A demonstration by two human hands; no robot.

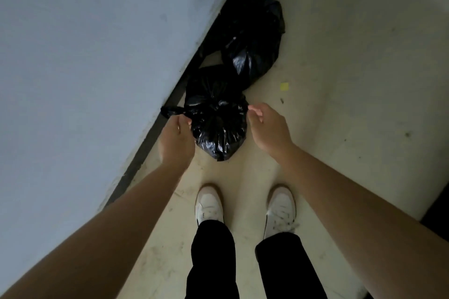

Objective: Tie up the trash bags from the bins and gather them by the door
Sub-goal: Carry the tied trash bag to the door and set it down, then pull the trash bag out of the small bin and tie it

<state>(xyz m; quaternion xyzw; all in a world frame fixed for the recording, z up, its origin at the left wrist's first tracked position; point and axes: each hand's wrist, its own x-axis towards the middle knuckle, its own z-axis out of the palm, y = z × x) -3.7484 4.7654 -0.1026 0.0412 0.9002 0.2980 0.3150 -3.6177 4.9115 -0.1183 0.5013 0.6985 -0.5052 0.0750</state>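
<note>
Forearms are reaching out from both lower corners, w/ black trousers (213,262) and white shoes (209,204) standing below the hands on the pale floor (340,80). Hands are held apart, one on each side of the near trash bag (218,124).

L hand (176,138) is pinching a twisted black ear (170,111) of that bag, pulling it out to the left - thumb and fingers are closing round the plastic. R hand (267,126) is sitting at the bag's right edge w/ fingers curled; fingertips are touching or nearly touching the plastic, but can't tell if it's actually gripping anything.

Near bag is sitting on the floor btwn the two hands, its top gathered and puckered at the centre. Second trash bag (252,39) is lying beyond the hands, touching the near bag's far side - both are resting along the dark skirting of the grey wall (73,56), which is running off past the L hand. Small yellow scrap (284,86) is lying on the floor just beyond the R hand.
</note>
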